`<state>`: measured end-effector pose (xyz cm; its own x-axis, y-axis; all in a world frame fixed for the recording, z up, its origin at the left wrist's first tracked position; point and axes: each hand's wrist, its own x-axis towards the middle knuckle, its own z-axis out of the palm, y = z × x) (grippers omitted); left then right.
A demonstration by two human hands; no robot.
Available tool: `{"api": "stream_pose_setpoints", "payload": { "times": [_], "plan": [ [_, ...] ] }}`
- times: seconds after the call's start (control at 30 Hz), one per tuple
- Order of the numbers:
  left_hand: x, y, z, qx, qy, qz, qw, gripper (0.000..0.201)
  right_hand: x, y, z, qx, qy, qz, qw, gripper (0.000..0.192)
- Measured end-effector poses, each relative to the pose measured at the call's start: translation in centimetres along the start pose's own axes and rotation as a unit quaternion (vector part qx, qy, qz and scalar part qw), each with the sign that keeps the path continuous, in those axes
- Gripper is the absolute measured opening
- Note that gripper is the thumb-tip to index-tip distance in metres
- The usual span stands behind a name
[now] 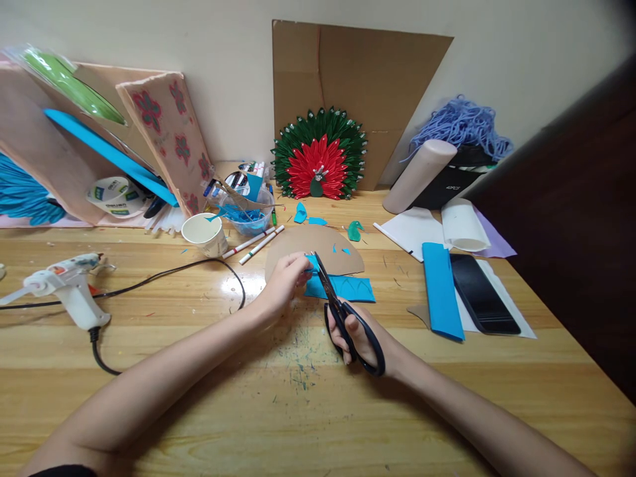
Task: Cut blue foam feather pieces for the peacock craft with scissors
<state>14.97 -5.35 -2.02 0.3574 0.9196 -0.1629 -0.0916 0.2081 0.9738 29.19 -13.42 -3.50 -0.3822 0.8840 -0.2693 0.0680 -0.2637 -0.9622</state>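
My left hand (291,275) pinches a small blue piece of craft foam or paper (313,263) near the middle of the table. In my right hand (355,338) are black-handled scissors (334,291), fingers through the loops, with the blades beside the blue piece. Whether the blades touch it I cannot tell. Below them lies a blue strip (352,289) with pointed outlines drawn on it. It overlaps the edge of a half-round cardboard piece (298,240), which carries small blue scraps (346,251). More blue cut pieces (300,212) and a green bird-head cutout (354,230) lie beyond.
A glue gun (74,285) with its cord stands at left. A paper cup (204,234), a plastic tub (248,215) and markers (261,245) are nearby. A red-green peacock fan (320,156) leans on cardboard (372,79). At right are a folded blue sheet (442,291) and a phone (484,291).
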Motion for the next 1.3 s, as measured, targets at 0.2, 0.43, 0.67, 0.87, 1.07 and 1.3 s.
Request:
{"api": "stream_pose_setpoints", "payload": {
  "times": [0.2, 0.43, 0.67, 0.87, 1.07, 1.3],
  "plan": [
    [0.3, -0.2, -0.2, 0.021, 0.04, 0.013, 0.999, 0.024, 0.1, 0.2, 0.0, 0.009, 0.009, 0.001, 1.0, 0.07],
    [0.4, -0.8, -0.5, 0.13, 0.035, 0.084, 0.987, 0.028, 0.0, 0.8, 0.1, 0.054, 0.015, 0.018, 0.998, 0.075],
    [0.2, -1.3, -0.2, 0.136, 0.025, 0.071, 0.988, 0.031, 0.0, 1.5, 0.1, 0.075, 0.02, 0.023, 0.997, 0.076],
    [0.2, -1.5, -0.2, 0.116, 0.027, 0.065, 0.991, 0.032, 0.4, 1.5, 0.3, 0.098, 0.034, 0.031, 0.994, 0.072],
    [0.3, -1.2, -0.3, 0.088, 0.037, 0.036, 0.995, 0.028, 0.4, 2.1, -0.1, 0.07, 0.025, 0.004, 0.997, 0.064],
    [0.5, -0.8, -0.7, 0.126, 0.059, 0.085, 0.987, 0.029, 0.6, 3.4, -0.9, 0.052, -0.007, -0.022, 0.998, 0.056]
  ]
}}
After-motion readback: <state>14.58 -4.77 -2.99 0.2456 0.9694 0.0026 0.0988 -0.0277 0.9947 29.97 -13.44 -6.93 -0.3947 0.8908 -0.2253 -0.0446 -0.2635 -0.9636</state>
